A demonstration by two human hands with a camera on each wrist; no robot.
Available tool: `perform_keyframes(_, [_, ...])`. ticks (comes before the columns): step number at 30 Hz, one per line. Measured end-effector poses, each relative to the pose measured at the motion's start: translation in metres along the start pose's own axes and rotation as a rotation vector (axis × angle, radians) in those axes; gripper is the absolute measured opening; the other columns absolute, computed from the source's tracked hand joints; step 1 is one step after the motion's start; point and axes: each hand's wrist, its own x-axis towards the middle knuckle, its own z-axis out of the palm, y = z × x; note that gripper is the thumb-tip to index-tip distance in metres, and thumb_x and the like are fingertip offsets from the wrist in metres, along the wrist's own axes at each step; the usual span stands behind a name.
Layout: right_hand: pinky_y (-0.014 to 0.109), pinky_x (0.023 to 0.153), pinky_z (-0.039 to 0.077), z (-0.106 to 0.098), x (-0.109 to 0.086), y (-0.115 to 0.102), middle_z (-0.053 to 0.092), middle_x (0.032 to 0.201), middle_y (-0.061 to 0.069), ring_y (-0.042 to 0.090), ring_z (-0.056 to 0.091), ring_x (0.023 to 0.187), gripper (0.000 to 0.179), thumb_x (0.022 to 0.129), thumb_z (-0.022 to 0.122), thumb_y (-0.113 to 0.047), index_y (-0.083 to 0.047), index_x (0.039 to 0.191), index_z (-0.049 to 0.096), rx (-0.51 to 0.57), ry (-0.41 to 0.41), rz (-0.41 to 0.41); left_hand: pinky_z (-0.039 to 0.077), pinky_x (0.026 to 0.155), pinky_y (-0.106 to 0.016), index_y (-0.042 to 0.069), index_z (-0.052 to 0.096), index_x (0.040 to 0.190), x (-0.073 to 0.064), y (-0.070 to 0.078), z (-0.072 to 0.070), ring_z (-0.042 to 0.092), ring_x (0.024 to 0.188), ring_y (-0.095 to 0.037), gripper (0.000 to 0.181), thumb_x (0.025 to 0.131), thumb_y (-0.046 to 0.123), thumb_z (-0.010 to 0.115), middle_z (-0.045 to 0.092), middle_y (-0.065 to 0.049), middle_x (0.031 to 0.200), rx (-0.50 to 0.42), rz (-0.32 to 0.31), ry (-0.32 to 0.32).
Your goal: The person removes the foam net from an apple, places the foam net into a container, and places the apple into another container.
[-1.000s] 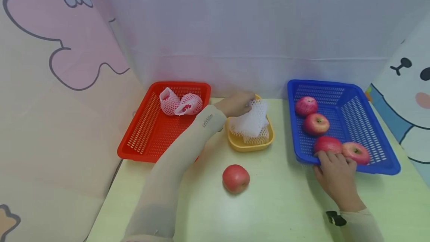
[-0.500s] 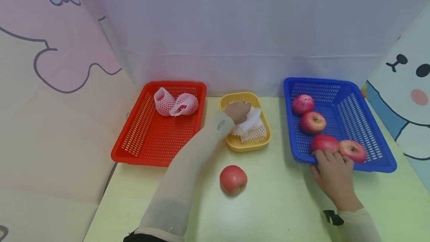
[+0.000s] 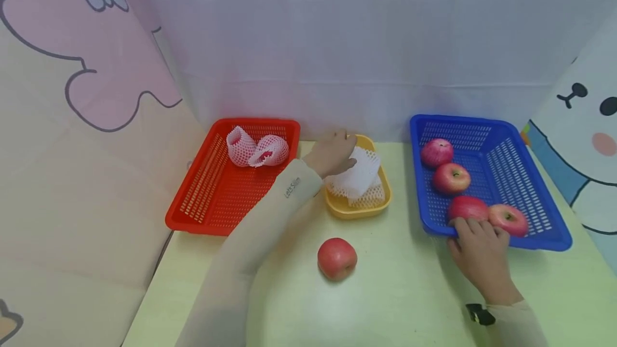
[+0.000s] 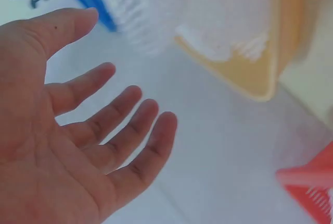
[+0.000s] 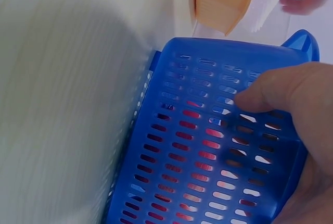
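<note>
My left hand [image 3: 331, 154] hovers over the left back side of a small yellow basket [image 3: 358, 212], fingers spread and relaxed, with nothing in them. White foam fruit nets [image 3: 360, 174] lie heaped in that basket, beside my thumb. In the left wrist view, a gap separates the fingers from the yellow basket [image 4: 270, 73]. My right hand [image 3: 483, 258] grips the front rim of a blue basket [image 3: 491, 162], thumb [image 5: 260, 94] against its outer slotted wall. Several red apples [image 3: 451, 178] sit inside it. One more apple [image 3: 337, 259] rests on the table in front of the yellow basket.
A red basket [image 3: 193, 213] stands at the left, holding two apples in pink foam nets [image 3: 270, 150] near its back. A pale cloth wall [image 3: 299, 47] rises behind the baskets. Printed sheets flank the table [image 3: 385, 299] on both sides.
One second ago my left hand held a white foam net raised over the yellow basket. It lowered onto the heap, then let go and drew back leftward. My right hand kept its grip.
</note>
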Motion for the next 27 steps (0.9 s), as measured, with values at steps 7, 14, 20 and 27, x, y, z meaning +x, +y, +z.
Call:
perform_keyframes(7, [0.061, 0.07, 0.032, -0.002, -0.001, 0.001, 0.058, 0.081, 0.017, 0.041, 0.051, 0.079, 0.021, 0.072, 0.068, -0.006, -0.004, 0.091, 0.058, 0.003, 0.035, -0.008, 0.052, 0.078, -0.029, 0.014, 0.057, 0.134, -0.081, 0.033, -0.008, 0.053, 0.098, -0.02, 0.05, 0.095, 0.044, 0.066, 0.057, -0.006, 0.118, -0.009, 0.155, 0.013])
perform_keyframes(14, [0.061, 0.07, 0.032, -0.001, 0.0, 0.001, 0.059, 0.083, 0.018, 0.041, 0.051, 0.08, 0.021, 0.074, 0.068, -0.006, -0.004, 0.093, 0.058, 0.009, 0.028, -0.009, 0.049, 0.066, -0.025, 0.021, 0.055, 0.137, -0.132, 0.059, 0.026, 0.052, 0.093, -0.015, 0.059, 0.088, 0.048, 0.073, 0.055, -0.001, 0.114, -0.167, 0.25, -0.158])
perform_keyframes(20, [0.062, 0.071, 0.032, -0.002, -0.001, 0.001, 0.059, 0.084, 0.018, 0.042, 0.051, 0.081, 0.024, 0.073, 0.07, -0.005, -0.004, 0.094, 0.059, 0.006, 0.009, -0.001, 0.046, 0.065, -0.028, 0.029, 0.052, 0.14, -0.142, 0.064, 0.066, 0.051, 0.092, -0.016, 0.069, 0.078, 0.043, 0.08, 0.052, 0.001, 0.117, -0.238, 0.221, -0.284])
perform_keyframes(27, [0.062, 0.072, 0.033, 0.0, 0.0, 0.0, 0.059, 0.086, 0.018, 0.042, 0.051, 0.083, 0.025, 0.074, 0.071, -0.005, -0.004, 0.095, 0.058, 0.001, -0.024, 0.006, 0.044, 0.064, -0.027, 0.03, 0.054, 0.133, -0.142, 0.067, 0.085, 0.051, 0.083, -0.015, 0.06, 0.079, 0.028, 0.08, 0.051, 0.002, 0.106, -0.306, 0.248, -0.307])
